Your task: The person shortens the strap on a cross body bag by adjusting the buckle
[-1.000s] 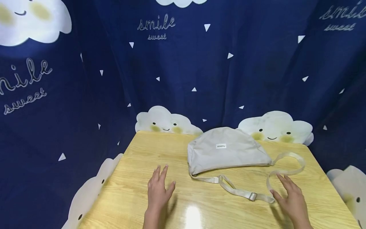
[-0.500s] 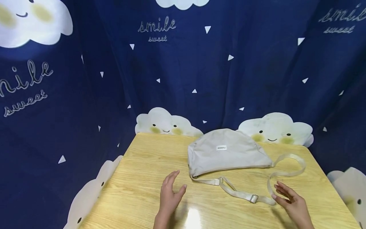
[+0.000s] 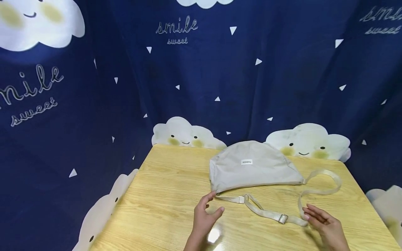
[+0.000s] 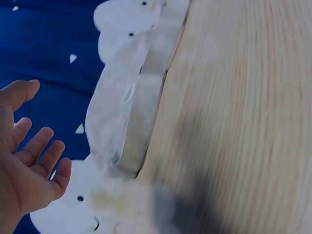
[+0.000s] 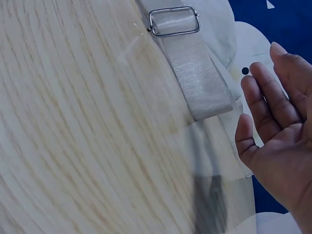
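Two hands, one bag, apparently one strap

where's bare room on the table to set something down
The table is bare left of the bag and left hand, and on the near side of the strap, between the left and right hand. Crowded: centre to right, where bag and strap lie.

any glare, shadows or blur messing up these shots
Head view: a bright glare spot sits on the tabletop beside the left hand; left wrist view: a soft-edged dark shadow falls on the wood, and the bag looks rather soft; right wrist view: a dark shadow lies below the fold of the strap, while the metal buckle is fairly crisp.
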`<state>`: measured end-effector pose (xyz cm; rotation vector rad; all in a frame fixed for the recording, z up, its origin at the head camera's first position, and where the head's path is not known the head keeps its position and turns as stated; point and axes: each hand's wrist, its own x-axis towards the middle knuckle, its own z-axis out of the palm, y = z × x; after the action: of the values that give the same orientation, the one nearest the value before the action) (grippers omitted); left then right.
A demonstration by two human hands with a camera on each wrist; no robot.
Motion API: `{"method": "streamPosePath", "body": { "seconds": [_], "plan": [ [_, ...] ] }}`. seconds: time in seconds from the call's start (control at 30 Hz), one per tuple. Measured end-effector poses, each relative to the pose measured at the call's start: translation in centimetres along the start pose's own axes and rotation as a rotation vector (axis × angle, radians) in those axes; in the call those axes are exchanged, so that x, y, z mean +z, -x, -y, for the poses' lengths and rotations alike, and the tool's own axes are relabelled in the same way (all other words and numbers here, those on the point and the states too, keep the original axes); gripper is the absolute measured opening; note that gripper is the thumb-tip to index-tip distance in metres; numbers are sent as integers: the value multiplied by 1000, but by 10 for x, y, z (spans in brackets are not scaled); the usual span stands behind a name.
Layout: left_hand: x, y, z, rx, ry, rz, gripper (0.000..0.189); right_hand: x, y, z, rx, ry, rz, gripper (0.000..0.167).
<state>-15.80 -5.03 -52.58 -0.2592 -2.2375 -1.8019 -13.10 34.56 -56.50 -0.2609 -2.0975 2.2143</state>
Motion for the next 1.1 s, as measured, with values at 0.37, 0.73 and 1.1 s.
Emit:
{"method": "streamPosePath", "body": {
  "seconds": [0.37, 0.73, 1.1],
  "plan": [
    [29, 5, -34, -109, 151, 145, 48, -14, -4, -10, 37, -28, 28, 46],
    [64, 7, -11, 113, 131, 280, 47, -9, -4, -12, 15, 183, -19, 50],
    [100, 10, 10, 183, 129, 375, 46, 2, -1, -4, -72, 605, -38, 54]
  ]
}}
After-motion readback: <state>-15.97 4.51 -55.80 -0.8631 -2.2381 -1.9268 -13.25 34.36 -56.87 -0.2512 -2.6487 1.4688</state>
